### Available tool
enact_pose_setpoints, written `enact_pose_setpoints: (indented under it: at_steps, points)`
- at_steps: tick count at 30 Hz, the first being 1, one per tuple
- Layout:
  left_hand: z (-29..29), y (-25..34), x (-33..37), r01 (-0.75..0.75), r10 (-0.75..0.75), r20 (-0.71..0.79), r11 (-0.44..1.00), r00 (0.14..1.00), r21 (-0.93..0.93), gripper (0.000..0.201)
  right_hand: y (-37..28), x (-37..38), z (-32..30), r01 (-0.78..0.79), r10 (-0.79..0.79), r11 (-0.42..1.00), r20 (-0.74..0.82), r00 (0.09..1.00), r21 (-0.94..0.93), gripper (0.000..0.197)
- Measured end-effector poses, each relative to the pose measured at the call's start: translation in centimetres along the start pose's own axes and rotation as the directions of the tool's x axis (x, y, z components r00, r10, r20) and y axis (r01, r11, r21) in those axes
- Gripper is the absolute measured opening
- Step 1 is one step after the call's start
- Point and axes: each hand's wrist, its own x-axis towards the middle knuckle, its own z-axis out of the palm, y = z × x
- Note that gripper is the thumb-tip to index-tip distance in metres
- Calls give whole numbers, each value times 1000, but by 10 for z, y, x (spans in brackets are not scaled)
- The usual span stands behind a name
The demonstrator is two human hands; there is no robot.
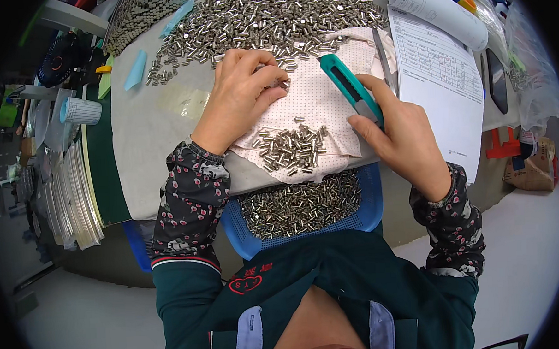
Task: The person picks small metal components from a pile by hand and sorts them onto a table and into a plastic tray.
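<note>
My left hand is curled over the edge of the pale dotted cloth, its fingers closed on a few small metal pins; the fingers hide part of them. In my right hand is a teal utility knife, gripped by its lower end and pointing up and left above the cloth. I cannot make out a blade. A small heap of loose silvery pins lies on the cloth between my hands. Beyond them spreads a large pile of similar pins.
Below the table edge, a blue plastic basket filled with pins is close to my body. A printed sheet and a paper roll lie at right, beside a metal ruler-like strip. Light blue paper scraps lie at left.
</note>
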Motion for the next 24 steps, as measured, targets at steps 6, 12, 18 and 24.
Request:
enact_pose_setpoints:
  at_steps: [6, 12, 18, 24]
  points:
    - [3, 4, 1, 50, -50, 3, 999, 999, -1, 19, 4, -2, 16, 86, -95, 982, 48, 994, 165, 56]
    - [4, 8, 1, 21, -20, -19, 999, 1000, 32, 19, -3, -12, 26, 141, -141, 990, 17, 990, 1, 64]
    - [10, 12, 1, 15, -9, -58, 994, 998, 109, 19, -8, -12, 30, 142, -142, 987, 1, 990, -79, 66]
    - [15, 11, -1, 30, -22, -88, 996, 996, 89, 15, -8, -9, 34, 166, -168, 980, -8, 986, -110, 63]
